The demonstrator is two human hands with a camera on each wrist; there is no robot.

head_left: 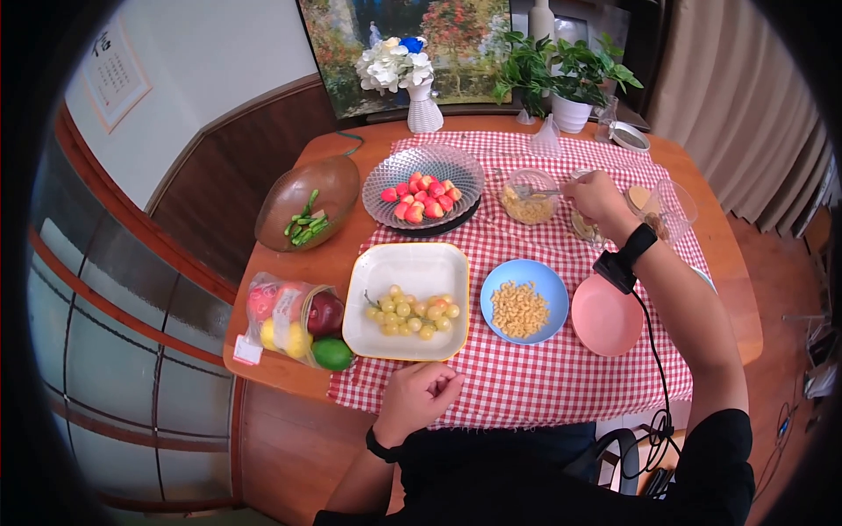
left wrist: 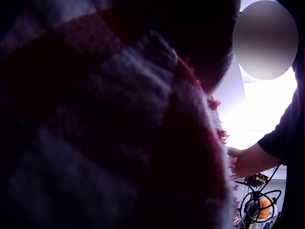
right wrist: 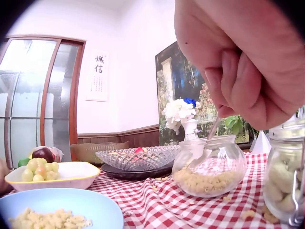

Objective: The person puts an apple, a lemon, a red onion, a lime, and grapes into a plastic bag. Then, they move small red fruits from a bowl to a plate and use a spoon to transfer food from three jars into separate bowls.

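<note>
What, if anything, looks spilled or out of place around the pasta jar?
A few loose pasta pieces lie on the checkered tablecloth near the glass jar. They look spilled, since the rest of the visible pasta sits inside that jar and the blue bowl.

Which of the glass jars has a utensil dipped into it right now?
The round jar with curly pasta: the right hand holds the utensil through its mouth. The wire-clip jar beside it holds larger pale pieces instead.

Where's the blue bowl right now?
In the head view, the blue bowl sits right of centre on the checked cloth, between the white tray and the pink bowl, with the pasta jar just beyond it.
</note>
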